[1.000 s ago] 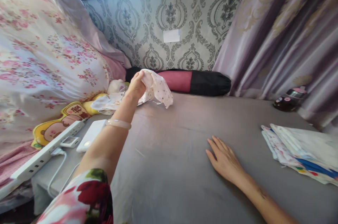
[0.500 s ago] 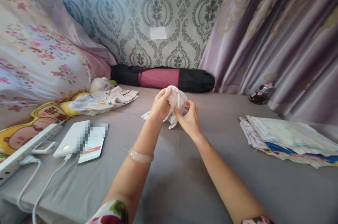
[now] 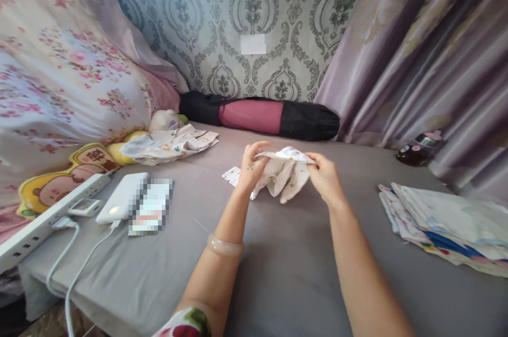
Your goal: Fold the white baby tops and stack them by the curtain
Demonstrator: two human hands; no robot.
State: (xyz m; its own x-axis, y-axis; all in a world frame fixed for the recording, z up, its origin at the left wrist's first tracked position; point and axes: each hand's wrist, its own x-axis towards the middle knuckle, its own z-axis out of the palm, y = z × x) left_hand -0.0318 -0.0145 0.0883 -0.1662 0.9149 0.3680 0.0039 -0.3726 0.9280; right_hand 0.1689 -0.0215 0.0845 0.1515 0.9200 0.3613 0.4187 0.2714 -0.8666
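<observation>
A small white garment with a tiny print (image 3: 283,175) hangs in loose folds between my two hands, just above the grey sheet (image 3: 278,268). My left hand (image 3: 254,165) pinches its left edge, and a pale bangle sits on that forearm. At the other end, my right hand (image 3: 323,175) grips the garment's upper right edge between thumb and fingers. A flat white printed piece of cloth (image 3: 230,176) shows just left of my left hand; whether it joins the garment I cannot tell.
On the right lies a stack of folded cloths (image 3: 448,220), with a dark bottle (image 3: 418,149) behind. A black and pink roll bag (image 3: 254,116) rests by the wall. Leftward are printed clothing (image 3: 170,145), a power bank (image 3: 123,197), a phone (image 3: 153,207) and a power strip (image 3: 51,215).
My hands have moved apart, spreading the bunched garment out sideways. My right hand has shifted from its side to its upper right edge. The whole view has swung slightly left.
</observation>
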